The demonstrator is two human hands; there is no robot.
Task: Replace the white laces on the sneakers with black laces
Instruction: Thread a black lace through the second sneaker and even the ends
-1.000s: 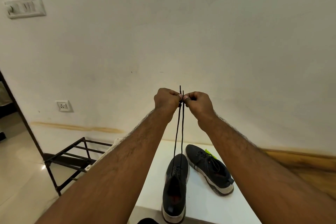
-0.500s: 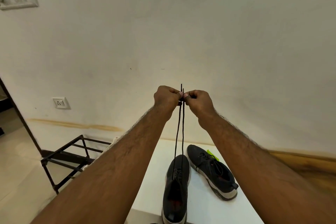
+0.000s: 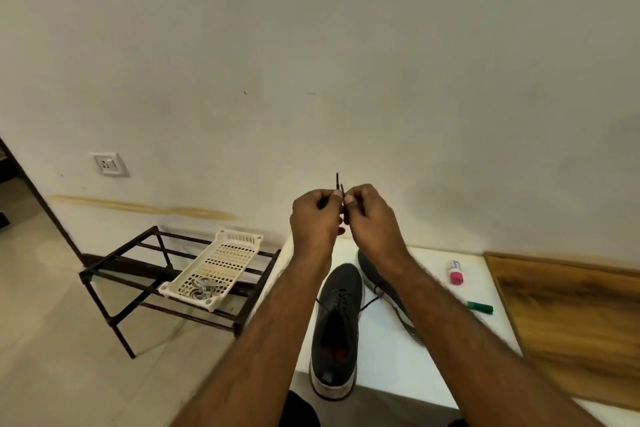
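Your left hand point(image 3: 313, 218) and right hand point(image 3: 372, 215), raised above near sneaker point(image 3: 335, 326), each pinch one black lace point(image 3: 337, 180) tip. Near sneaker on table point(image 3: 384, 357): black lace threaded, untied. Far sneaker point(image 3: 391, 291) behind it: black-laced, knot unclear. White laces point(image 3: 202, 288) in tray point(image 3: 221, 262), left of near sneaker.

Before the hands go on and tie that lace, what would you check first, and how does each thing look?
1. Both lace tips held level: ok, left hand and right hand pinch them together.
2. Lace runs down to near shoe: ok.
3. Every eyelet threaded: cannot tell.
4. Shoe steady on table: not ok, its heel overhangs the edge.
5. Far shoe laced black: cannot tell, arm covers it.
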